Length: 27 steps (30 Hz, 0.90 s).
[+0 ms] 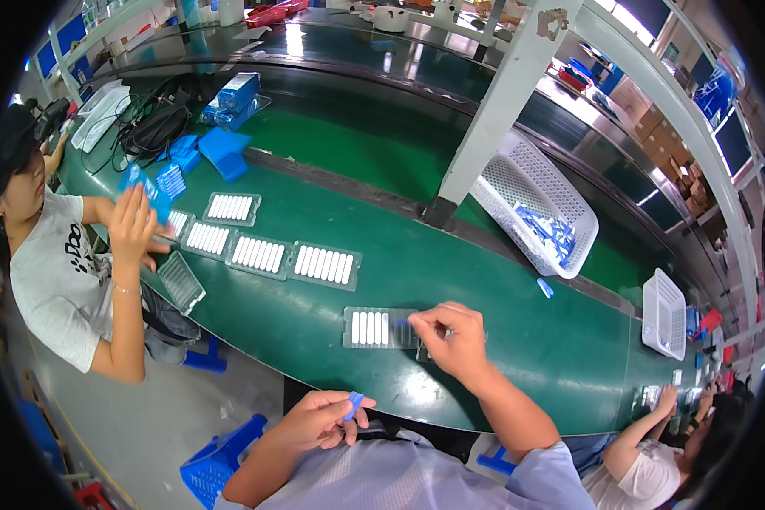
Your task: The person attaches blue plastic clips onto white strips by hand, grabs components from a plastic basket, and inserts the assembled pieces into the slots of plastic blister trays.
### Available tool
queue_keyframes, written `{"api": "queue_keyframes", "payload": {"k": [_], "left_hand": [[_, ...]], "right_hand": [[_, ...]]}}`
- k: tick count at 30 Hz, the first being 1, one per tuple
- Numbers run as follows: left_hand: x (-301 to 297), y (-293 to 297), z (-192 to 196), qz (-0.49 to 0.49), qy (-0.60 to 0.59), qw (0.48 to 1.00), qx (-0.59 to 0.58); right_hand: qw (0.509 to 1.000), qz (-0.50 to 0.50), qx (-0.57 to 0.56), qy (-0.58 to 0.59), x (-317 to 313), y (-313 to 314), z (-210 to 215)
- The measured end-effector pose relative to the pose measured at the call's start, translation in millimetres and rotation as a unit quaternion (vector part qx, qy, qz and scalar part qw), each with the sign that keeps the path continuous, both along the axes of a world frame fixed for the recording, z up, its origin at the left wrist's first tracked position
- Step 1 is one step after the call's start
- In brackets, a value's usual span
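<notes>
At the far left a co-worker's hands hold a blue piece up beside a row of four filled clear trays, each packed with white sticks; one empty tray lies near that person's elbow. Nearer in, the left hand hangs below the edge of the green belt, fingers pinched together on one small blue strip. Up and to the right of it, on the belt, lies a single clear tray, long axis running across the view, with about five white sticks filling its left part. The right hand rests on this tray's right end, fingertips closed on something blue at its rim, so it is nearer. Two white baskets stand farther right.
</notes>
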<state>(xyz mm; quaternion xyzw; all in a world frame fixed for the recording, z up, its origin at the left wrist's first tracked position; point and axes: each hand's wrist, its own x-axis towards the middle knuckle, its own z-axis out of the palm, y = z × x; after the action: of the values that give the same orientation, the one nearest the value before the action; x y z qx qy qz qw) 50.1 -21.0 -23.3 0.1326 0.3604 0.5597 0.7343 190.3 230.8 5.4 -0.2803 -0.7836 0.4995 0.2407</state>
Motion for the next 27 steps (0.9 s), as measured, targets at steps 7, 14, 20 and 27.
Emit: {"api": "queue_keyframes", "payload": {"k": [7,14,20,27], "left_hand": [[3,-3,-7,0.056,-0.024,0.998,-0.027],[2,0,-8,0.058,-0.048,0.997,-0.017],[9,13,0,0.017,-0.021,1.0,-0.007],[6,5,-1,0.028,-0.017,0.999,-0.016]], "right_hand": [[0.911,0.146,0.374,-0.097,5,-13,-5],[0.937,0.155,0.305,-0.068,2,-10,23],[0.97,0.206,0.131,0.004,10,-50,17],[0.982,0.031,0.184,0.011,5,7,4]]}}
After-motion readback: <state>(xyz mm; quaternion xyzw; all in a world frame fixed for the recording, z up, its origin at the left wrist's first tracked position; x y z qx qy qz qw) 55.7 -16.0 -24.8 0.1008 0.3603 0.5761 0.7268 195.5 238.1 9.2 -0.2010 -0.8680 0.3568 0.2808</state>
